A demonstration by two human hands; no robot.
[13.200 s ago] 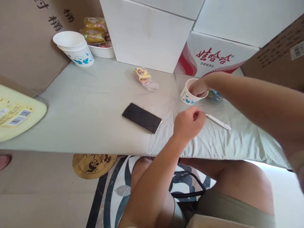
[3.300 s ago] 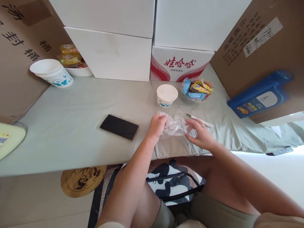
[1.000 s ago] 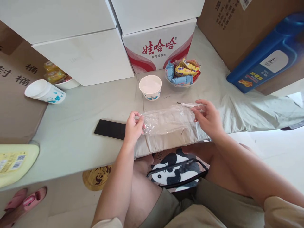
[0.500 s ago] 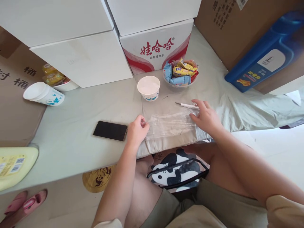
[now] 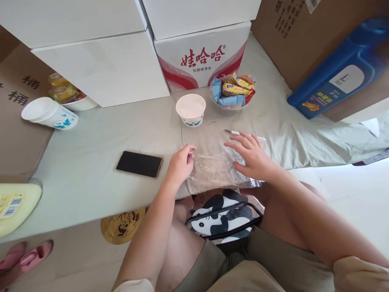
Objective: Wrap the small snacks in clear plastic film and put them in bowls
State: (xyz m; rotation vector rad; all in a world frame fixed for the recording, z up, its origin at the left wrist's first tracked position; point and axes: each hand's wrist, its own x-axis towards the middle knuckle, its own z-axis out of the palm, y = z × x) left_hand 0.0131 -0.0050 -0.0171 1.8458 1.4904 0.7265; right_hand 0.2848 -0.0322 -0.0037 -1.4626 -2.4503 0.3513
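Phone (image 5: 139, 164) lies nr L hand (image 5: 180, 165), cup (image 5: 191, 111) bhd film (image 5: 209, 170).

Bare cloth (image 5: 208, 140) leads forward between left hand (image 5: 180, 164) and right hand (image 5: 251, 158); a paper bowl (image 5: 193, 121) blocks the left ahead, a phone (image 5: 139, 164) alongside, while a white tool (image 5: 235, 132) crosses the right's path.
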